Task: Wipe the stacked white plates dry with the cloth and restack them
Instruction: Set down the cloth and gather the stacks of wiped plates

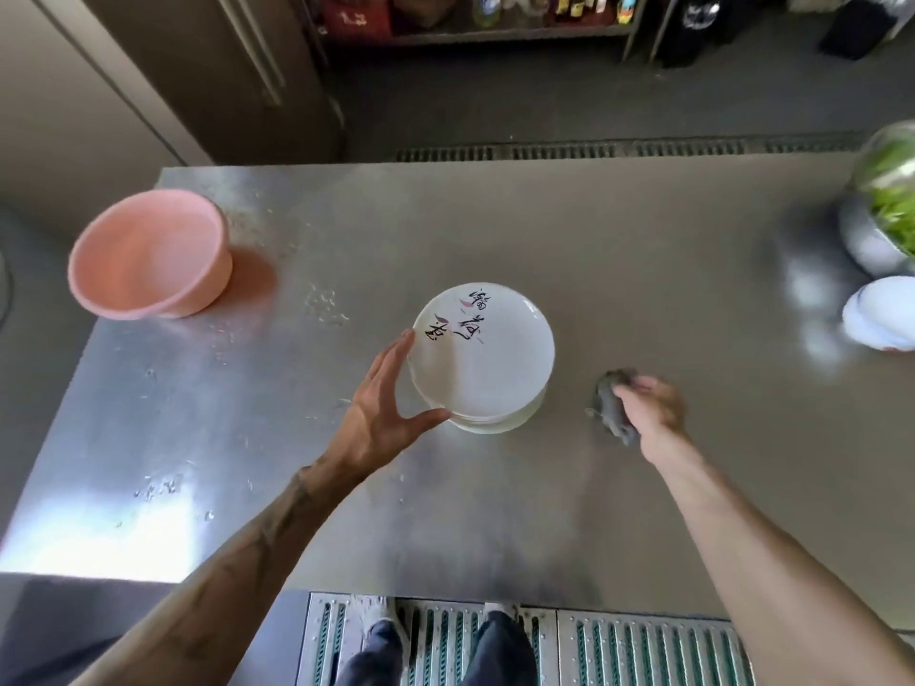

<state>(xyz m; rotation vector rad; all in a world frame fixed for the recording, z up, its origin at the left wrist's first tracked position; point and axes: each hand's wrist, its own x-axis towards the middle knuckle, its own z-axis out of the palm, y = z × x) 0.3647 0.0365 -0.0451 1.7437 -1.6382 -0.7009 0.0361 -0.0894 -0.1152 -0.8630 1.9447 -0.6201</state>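
A stack of white plates (pixel 482 358) with black brush lettering on the top one stands mid-table. My left hand (pixel 383 406) spans the stack's left edge, fingertips at the top rim and thumb under the near rim, fingers mostly straight. My right hand (pixel 653 403) lies to the right of the stack and grips a crumpled grey cloth (pixel 614 403) against the steel table (pixel 569 250). A second pile of white plates (pixel 879 314) sits at the far right edge.
A pink plastic basin (pixel 148 255) stands at the back left. A metal bowl with green leaves (pixel 886 215) is at the back right. Water drops dot the table's left half. Floor grating runs below the near edge.
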